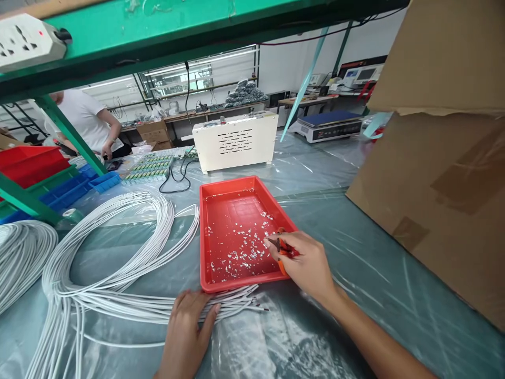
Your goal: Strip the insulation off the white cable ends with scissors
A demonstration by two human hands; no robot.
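Observation:
My left hand [188, 326] lies flat on a bundle of white cables [118, 308], pressing their ends just in front of the red tray [221, 195]. The cable ends stick out to the right, showing dark stripped tips. My right hand [305, 263] grips a small orange-handled cutter [281, 248] over the tray's right edge. White snipped bits of insulation [240, 247] are scattered inside the tray. The rest of the cables loop in large coils [114, 231] to the left.
A large cardboard box [437, 173] stands at the right. A white machine [235, 141] sits behind the tray, a scale [327, 125] farther back. Red, green and blue bins [43, 179] lie at left under a green frame [118, 37]. Another person in white [89, 123] works beyond.

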